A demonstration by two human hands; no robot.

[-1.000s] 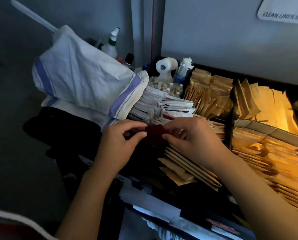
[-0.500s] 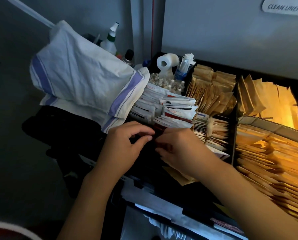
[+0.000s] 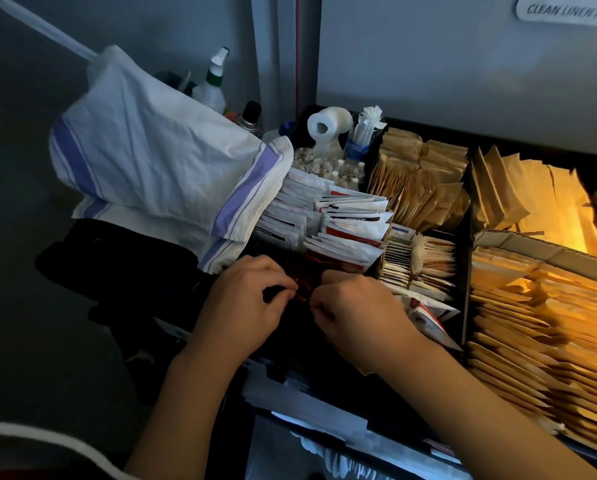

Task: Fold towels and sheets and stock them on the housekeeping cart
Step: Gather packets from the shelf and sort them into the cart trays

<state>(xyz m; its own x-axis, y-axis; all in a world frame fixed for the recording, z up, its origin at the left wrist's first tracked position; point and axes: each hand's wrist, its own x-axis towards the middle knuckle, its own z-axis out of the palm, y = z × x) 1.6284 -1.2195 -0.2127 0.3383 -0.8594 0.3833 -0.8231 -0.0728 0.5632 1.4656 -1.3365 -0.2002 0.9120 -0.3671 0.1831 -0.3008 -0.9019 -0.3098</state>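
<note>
I stand over the top tray of a housekeeping cart (image 3: 465,278). Both hands meet at its front left corner. My left hand (image 3: 245,299) and my right hand (image 3: 355,306) each pinch dark red packets (image 3: 305,273), fingers curled around them. The packets are dim and partly hidden by my fingers. Just beyond them stands a row of white sachets with red print (image 3: 345,225). A folded white towel with blue stripes (image 3: 158,161) lies on the cart's left end, above a dark bag.
Brown packets (image 3: 418,178) and yellow envelopes (image 3: 539,327) fill the compartments to the right. A toilet roll (image 3: 326,124), small bottles and a spray bottle (image 3: 214,84) stand at the back. A grey door with a "CLEAN LINEN" sign (image 3: 567,10) rises behind.
Both hands have drawn closer together and slid left and nearer to me. The right hand came off the tan packets, uncovering the small sachet row.
</note>
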